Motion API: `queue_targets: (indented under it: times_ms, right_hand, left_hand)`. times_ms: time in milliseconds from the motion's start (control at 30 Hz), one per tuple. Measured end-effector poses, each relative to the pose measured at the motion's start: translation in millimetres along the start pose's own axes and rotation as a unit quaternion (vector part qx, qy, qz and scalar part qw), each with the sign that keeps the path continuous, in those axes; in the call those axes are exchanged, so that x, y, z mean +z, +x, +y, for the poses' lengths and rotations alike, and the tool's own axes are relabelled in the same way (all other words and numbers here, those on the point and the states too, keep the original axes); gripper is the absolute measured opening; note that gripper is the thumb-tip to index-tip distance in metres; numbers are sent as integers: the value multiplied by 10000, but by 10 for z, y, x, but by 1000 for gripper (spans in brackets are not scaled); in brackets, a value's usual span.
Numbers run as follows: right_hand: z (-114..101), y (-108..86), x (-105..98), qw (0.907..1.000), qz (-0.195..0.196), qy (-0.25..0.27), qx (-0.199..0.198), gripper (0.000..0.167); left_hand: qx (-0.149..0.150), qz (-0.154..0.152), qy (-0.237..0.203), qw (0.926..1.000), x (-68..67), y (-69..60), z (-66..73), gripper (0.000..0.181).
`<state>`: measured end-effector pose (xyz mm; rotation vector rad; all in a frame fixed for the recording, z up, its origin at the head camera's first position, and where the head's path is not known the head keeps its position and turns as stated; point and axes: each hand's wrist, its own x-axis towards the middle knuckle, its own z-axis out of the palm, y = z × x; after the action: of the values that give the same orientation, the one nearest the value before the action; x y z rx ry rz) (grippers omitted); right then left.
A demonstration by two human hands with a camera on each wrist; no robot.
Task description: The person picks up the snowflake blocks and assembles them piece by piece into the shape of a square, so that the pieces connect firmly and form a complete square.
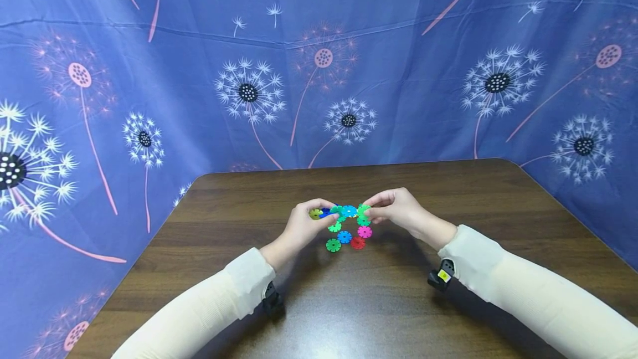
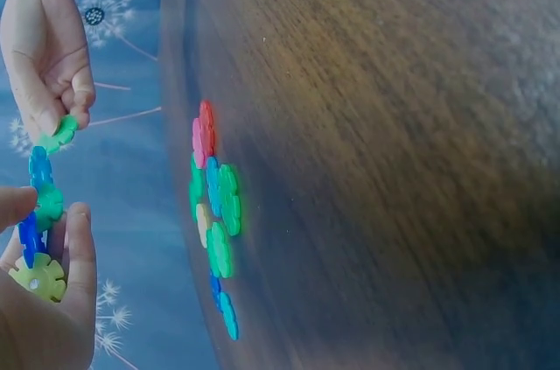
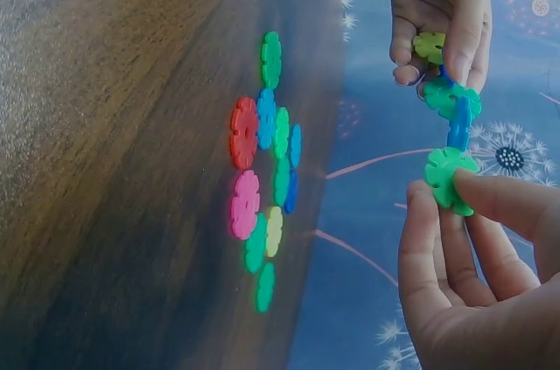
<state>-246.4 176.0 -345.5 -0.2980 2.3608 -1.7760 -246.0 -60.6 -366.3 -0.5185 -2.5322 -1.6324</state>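
Above the table, my left hand [image 1: 305, 225] pinches a teal-green notched plastic disc [image 2: 50, 205] in a short chain. On one side of it are a dark blue disc [image 2: 31, 237] and a yellow disc [image 2: 40, 277], close to the left fingers. A lighter blue disc [image 1: 349, 211] stands out on the other side, edge-on in the right wrist view. My right hand [image 1: 402, 214] pinches a bright green disc [image 3: 449, 179] between thumb and fingers. That disc's rim meets the blue one; whether their slots are fitted together I cannot tell.
Several loose discs lie on the brown wooden table [image 1: 349, 303] below the hands, among them a green disc [image 1: 333, 245], a blue disc [image 1: 344, 237], a red disc [image 1: 358, 243] and a pink disc [image 1: 365, 232]. A blue dandelion-patterned cloth [image 1: 299, 87] hangs behind the table.
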Motion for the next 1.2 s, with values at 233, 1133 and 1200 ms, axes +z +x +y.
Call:
queue_targets:
  times_ms: [233,1133,1200]
  right_hand:
    - [3,4,20,9998,66,-51,-168,27]
    - [-66,-40,45,9977,169,-247,-610,25]
    - [-65,-39,41,9978,75,-148,-638,28]
  left_hand:
    - [108,-77,22,9999,20,0,-11,16]
    - [345,-326,191,9987,-8,-6,69,19]
    - [357,-278,250,9987,-9,-7,61,22]
